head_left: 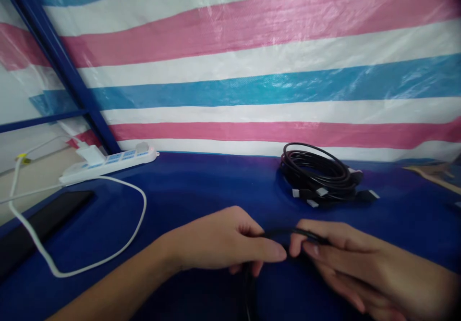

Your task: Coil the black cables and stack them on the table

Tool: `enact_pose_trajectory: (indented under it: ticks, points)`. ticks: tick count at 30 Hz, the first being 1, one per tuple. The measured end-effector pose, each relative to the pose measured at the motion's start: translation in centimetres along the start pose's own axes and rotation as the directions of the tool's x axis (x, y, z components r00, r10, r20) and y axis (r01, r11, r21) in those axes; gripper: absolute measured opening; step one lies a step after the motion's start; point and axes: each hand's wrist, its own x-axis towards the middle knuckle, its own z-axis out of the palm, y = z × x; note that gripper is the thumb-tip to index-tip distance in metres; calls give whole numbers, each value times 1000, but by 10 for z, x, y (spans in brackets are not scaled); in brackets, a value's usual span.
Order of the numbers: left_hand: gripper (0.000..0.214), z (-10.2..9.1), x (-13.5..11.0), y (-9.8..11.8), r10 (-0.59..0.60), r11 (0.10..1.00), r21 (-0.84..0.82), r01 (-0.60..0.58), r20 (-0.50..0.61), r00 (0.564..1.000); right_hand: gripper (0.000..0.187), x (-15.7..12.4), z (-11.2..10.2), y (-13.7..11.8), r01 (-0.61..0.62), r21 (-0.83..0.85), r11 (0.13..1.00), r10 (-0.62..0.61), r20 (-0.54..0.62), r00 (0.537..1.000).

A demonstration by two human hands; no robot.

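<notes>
Between my two hands runs a black cable (283,231), curved in a shallow arc above the blue table. My left hand (230,244) is closed around it, thumb pointing right, and a length of the cable hangs down below the fingers. Close by on the right, my right hand (345,253) pinches the same cable between thumb and forefinger, its other fingers loosely bent. Both hands are slightly blurred, and the cable's ends are not visible. Beyond them a pile of coiled black cables (317,172) with silvery plugs lies on the table.
A white power strip (122,160) with a white adapter (91,154) lies at the back left. A white cord (144,205) loops beside a flat black object (46,225). Behind the blue table (201,181) hangs a striped plastic sheet (252,85), with a blue metal post (61,56) at left.
</notes>
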Motion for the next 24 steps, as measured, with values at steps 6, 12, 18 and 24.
enact_pose_trajectory:
  ticks: [6, 12, 18, 24]
  points:
    - [37, 9, 4, -1, 65, 902, -424, -83, -57, 996, 41, -1, 8, -1, 73, 380, 922, -127, 120, 985]
    - [34, 21, 17, -7, -92, 579, -752, -315, -444, 891, 53, -1, 4, 6, 206, 553, 807, -299, 82, 951]
    - [31, 45, 23, -8, -106, 606, -737, -301, -449, 887, 64, 4, 17, 21, 340, 393, 854, -290, -184, 939]
    - [35, 31, 24, -12, 26, 747, -628, -218, -299, 954, 37, 11, 15, 15, 414, 280, 866, -293, -386, 875]
